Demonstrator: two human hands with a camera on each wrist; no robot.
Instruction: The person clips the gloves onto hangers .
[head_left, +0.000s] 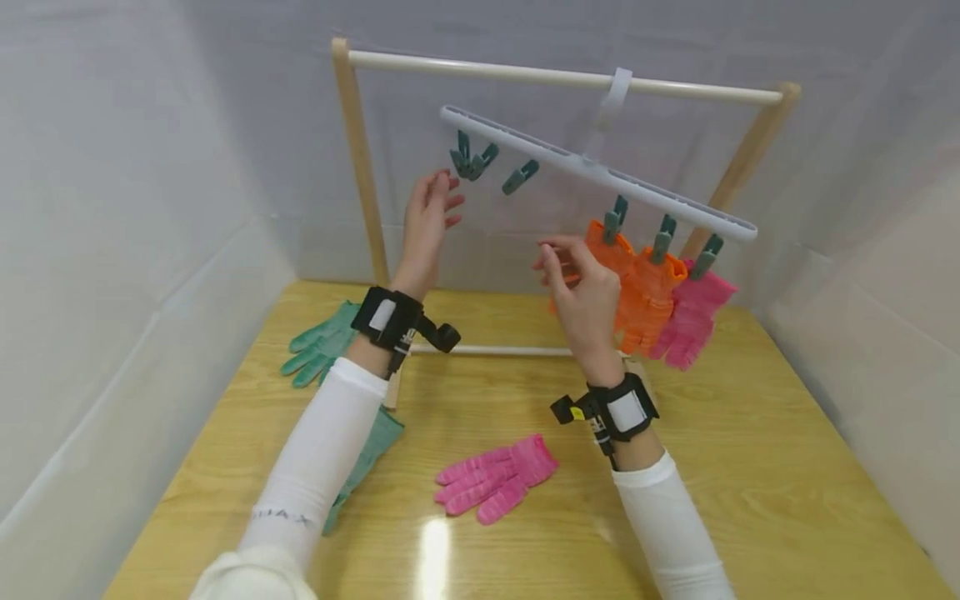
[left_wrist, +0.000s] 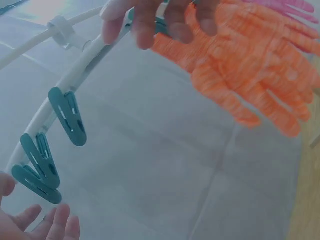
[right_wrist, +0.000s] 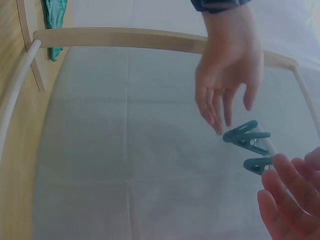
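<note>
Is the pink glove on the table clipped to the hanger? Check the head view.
No. The pink glove lies flat on the table, well below the hanger and its clips.

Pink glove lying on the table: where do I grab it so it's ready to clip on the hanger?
Take the pink glove by its cuff, the wide end that points right toward the right hand, coming down from above. It lies flat, fingers splayed to the left, so pinching the cuff edge likely lets the fingers hang down, as on the orange gloves clipped by their cuffs. Free clips wait near the left hand.

head overlooks; wrists close on pegs
</note>
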